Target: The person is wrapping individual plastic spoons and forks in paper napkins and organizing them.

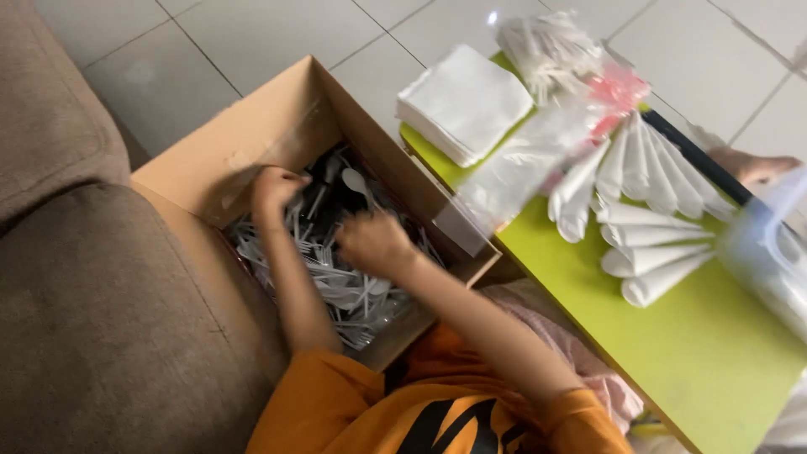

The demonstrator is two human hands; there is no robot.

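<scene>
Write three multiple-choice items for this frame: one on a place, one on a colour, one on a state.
1. Where are both hands?
A. On the napkin stack
B. In the cardboard box of plastic cutlery
C. On the sofa

2. What colour is the table top?
A. Lime green
B. Red
C. Black

3. How do the napkins beside the stack lie?
A. Crumpled
B. Rolled, fanned out
C. Flat, unfolded

Answers: 1 B, the left hand and right hand reach into the cardboard box among the plastic cutlery. 2 A, the table top is lime green. 3 B, the rolled napkins fan out beside the napkin stack.
</scene>
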